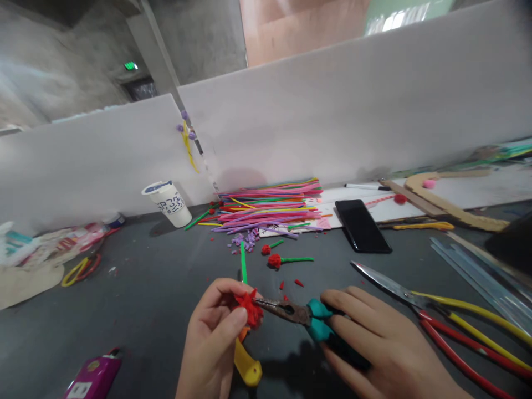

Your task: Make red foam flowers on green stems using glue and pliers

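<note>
Between the thumb and fingers of my left hand (218, 332) is a red fuzzy flower (251, 311); a green stem (243, 263) rises behind the fingers. My right hand (374, 338) is wrapped round the teal handles of needle-nose pliers (291, 312), whose tips touch the flower's right side. Below the flower, a yellow-handled tool (248, 366) lies partly hidden by my left hand. Just beyond my hands rest a red flower with a green stem (275, 261), a smaller one (266, 250) and a few red scraps (298, 282).
Colourful pipe cleaners (270, 208) lie by the white partition, with purple bits (248, 239) in front. A paper cup (169, 205) stands left of them. To the right are a black phone (363, 226) and large scissors (415, 299). A purple box (95, 377) sits front left.
</note>
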The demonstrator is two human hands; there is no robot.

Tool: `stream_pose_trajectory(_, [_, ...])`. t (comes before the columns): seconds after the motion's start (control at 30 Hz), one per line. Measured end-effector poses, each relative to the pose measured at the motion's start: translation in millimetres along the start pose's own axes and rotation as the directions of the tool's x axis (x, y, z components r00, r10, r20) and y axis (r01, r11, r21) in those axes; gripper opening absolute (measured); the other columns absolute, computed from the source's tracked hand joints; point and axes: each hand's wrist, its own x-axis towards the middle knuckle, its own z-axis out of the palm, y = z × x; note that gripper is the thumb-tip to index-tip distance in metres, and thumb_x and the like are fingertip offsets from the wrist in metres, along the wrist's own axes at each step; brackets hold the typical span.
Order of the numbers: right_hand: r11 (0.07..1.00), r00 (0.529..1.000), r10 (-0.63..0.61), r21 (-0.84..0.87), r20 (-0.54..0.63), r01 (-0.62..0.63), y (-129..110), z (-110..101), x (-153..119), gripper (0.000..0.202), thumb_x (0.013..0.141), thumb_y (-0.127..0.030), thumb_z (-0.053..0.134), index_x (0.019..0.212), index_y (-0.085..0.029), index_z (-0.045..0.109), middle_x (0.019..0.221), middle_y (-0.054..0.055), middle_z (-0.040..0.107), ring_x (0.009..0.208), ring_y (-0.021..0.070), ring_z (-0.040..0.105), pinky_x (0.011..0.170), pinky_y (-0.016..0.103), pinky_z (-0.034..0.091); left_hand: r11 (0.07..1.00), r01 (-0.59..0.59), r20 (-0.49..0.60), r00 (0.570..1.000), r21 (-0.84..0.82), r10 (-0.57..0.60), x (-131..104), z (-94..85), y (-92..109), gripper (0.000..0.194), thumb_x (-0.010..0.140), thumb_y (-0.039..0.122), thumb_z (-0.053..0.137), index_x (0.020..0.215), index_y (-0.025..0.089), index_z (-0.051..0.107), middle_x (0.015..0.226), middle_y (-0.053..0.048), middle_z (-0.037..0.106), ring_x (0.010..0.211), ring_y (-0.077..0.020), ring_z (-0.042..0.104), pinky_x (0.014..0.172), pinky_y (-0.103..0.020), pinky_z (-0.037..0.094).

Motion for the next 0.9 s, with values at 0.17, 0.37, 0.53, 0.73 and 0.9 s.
stream_pose_trajectory(0.17, [0.968, 0.984, 0.105, 0.213, 0.142, -0.134, 0, -2, 6, 0.021, 0.085, -0.012, 0.053, 0.07, -0.022, 0.064, 0.077, 0.002, 0.065, 0.068, 0.0135, 0.064, 0.061, 0.022, 0.052, 0.998, -0.06, -0.012, 0.998, 0.03, 0.06, -1, -0.6, 0, 0.017, 0.064, 0.027, 0.084, 0.076, 0.019, 0.076, 0.077, -0.003, 0.07, 0.062, -0.0134, 0.06, 0.057, -0.021, 0.049])
stream_pose_trajectory(0.37, [0.987, 0.993, 0.073, 0.136, 0.093, -0.085, 3, -2, 7, 0.02, 0.086, -0.014, 0.052, 0.073, -0.023, 0.065, 0.078, 0.002, 0.067, 0.069, 0.0157, 0.063, 0.063, 0.025, 0.052, 0.998, -0.043, -0.019, 0.999, 0.039, 0.044, 0, -0.5, -2, 0.018, 0.064, 0.028, 0.084, 0.077, 0.018, 0.076, 0.074, -0.003, 0.069, 0.06, -0.0126, 0.057, 0.055, -0.02, 0.048])
stream_pose_trajectory(0.53, [0.988, 0.997, -0.072, -0.138, -0.03, 0.067, 5, 4, 0, 0.021, 0.087, -0.01, 0.048, 0.076, -0.022, 0.063, 0.085, 0.005, 0.071, 0.075, 0.0199, 0.061, 0.065, 0.031, 0.049, 1.0, 0.01, 0.008, 1.0, -0.014, -0.01, 0, 1.8, -1, 0.018, 0.064, 0.029, 0.084, 0.077, 0.018, 0.075, 0.066, -0.001, 0.067, 0.057, -0.0117, 0.059, 0.056, -0.019, 0.048])
stream_pose_trajectory(0.73, [0.939, 0.983, -0.174, -0.311, -0.054, 0.149, 8, 8, -2, 0.023, 0.089, -0.009, 0.046, 0.074, -0.022, 0.057, 0.088, 0.006, 0.07, 0.072, 0.0202, 0.056, 0.064, 0.034, 0.042, 0.993, 0.084, 0.038, 0.996, -0.085, -0.081, -4, 3.4, 3, 0.025, 0.06, 0.032, 0.088, 0.076, 0.017, 0.075, 0.067, -0.001, 0.068, 0.056, -0.0112, 0.063, 0.056, -0.018, 0.05])
stream_pose_trajectory(0.9, [0.907, 0.974, -0.217, -0.383, -0.069, 0.175, 9, 5, -4, 0.023, 0.089, -0.008, 0.045, 0.076, -0.023, 0.058, 0.089, 0.005, 0.071, 0.077, 0.0225, 0.057, 0.068, 0.036, 0.042, 0.986, 0.114, 0.025, 0.993, -0.12, -0.112, -2, 4.2, 2, 0.028, 0.058, 0.035, 0.089, 0.076, 0.018, 0.075, 0.063, -0.001, 0.069, 0.052, -0.0105, 0.063, 0.053, -0.017, 0.049])
